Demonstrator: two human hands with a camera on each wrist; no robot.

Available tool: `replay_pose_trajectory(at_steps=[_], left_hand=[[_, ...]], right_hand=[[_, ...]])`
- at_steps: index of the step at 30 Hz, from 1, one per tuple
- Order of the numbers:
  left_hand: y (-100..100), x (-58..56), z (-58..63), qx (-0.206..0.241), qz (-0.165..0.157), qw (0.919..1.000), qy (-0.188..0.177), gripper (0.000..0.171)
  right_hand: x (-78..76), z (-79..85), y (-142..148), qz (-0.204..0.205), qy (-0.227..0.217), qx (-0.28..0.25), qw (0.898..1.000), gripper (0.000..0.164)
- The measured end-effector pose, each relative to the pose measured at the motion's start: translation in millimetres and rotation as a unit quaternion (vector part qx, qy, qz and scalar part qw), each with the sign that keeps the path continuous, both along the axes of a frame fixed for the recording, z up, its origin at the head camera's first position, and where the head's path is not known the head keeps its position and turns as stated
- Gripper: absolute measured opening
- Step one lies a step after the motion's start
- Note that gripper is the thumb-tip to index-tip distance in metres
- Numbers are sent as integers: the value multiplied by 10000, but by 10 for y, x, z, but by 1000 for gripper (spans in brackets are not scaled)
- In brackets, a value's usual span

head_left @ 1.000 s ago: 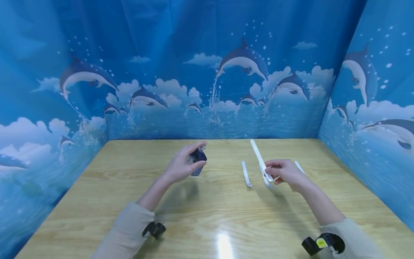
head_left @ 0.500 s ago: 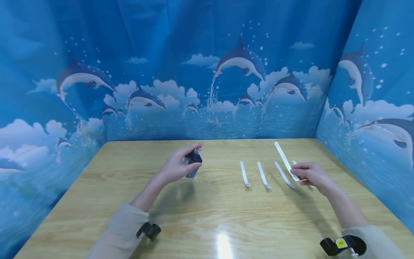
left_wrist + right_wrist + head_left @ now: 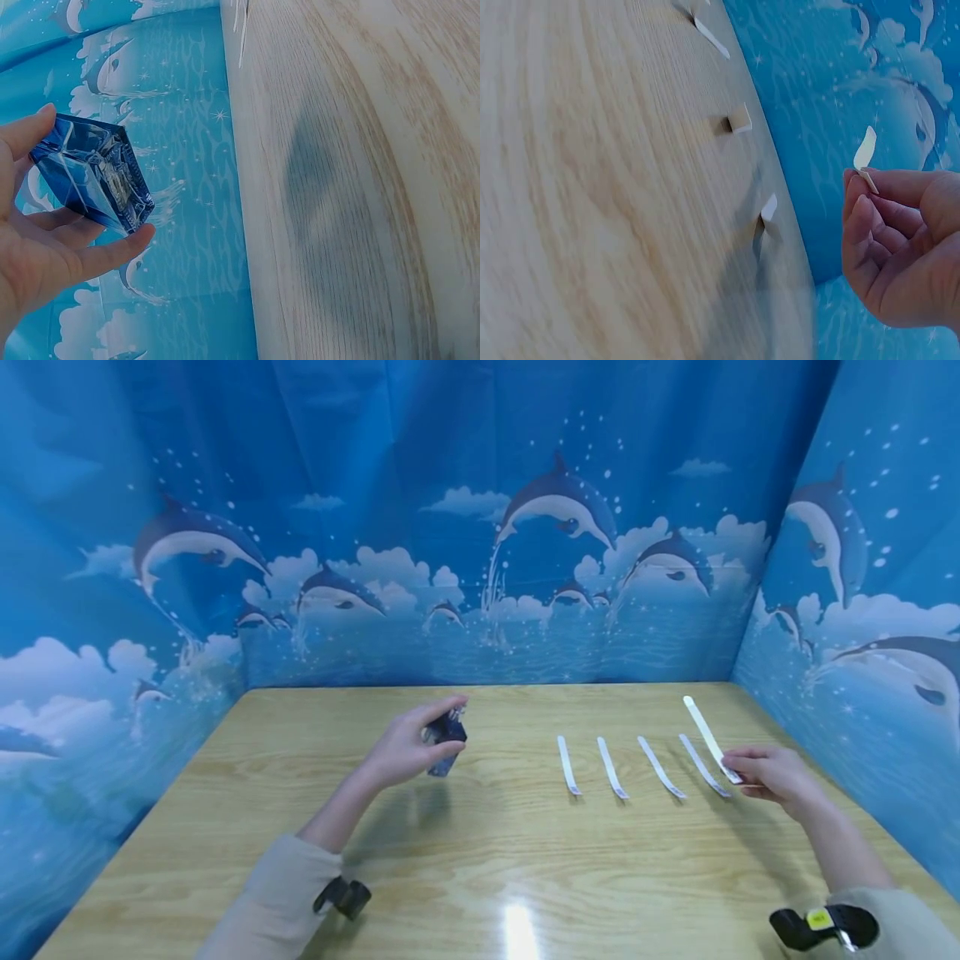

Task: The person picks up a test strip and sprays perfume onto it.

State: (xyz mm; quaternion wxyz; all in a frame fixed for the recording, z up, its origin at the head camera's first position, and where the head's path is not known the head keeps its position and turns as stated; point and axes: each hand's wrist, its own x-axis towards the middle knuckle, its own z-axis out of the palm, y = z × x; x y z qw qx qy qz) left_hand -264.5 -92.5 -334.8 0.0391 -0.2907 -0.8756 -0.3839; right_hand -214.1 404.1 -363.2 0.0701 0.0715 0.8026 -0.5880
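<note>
In the head view my left hand [image 3: 408, 743] holds a dark blue glass perfume bottle [image 3: 447, 742] above the table, thumb and fingers on opposite sides. The left wrist view shows the blue bottle [image 3: 94, 172] as a clear, faceted block, tilted. On the right, my right hand [image 3: 772, 774] pinches a white paper strip [image 3: 708, 735] by its near end, the strip pointing away and to the left. In the right wrist view the held strip [image 3: 866, 150] looks bent near the fingertips. Left of this hand, several similar white strips [image 3: 608, 768] lie in a spaced row, near ends bent up.
A light wooden table [image 3: 480, 852] spreads beneath both hands. Blue curtains [image 3: 420, 527] with a dolphin print stand behind it and along the sides. Cameras are strapped to both wrists, the left wrist camera [image 3: 342, 897] lying near the sleeve cuff.
My right hand has moved to the right with a strip. Two more strips have come to lie in the row, apart from the hand. The left hand keeps its hold, shifting only slightly.
</note>
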Motion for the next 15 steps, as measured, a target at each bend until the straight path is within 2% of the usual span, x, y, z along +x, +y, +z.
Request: replay_pose_trajectory(at_steps=[3, 10, 15], left_hand=[[-5, 1, -4, -28, -10, 10000, -16, 60], [-21, 21, -5, -32, -27, 9999, -117, 59], [-17, 29, -2, -63, 3, 9999, -147, 60]], right_hand=[[10, -38, 98, -123, -99, -202, 9997, 30], [30, -80, 258, -346, -460, -351, 9977, 25], [38, -125, 352, -430, -503, -650, 9957, 28]])
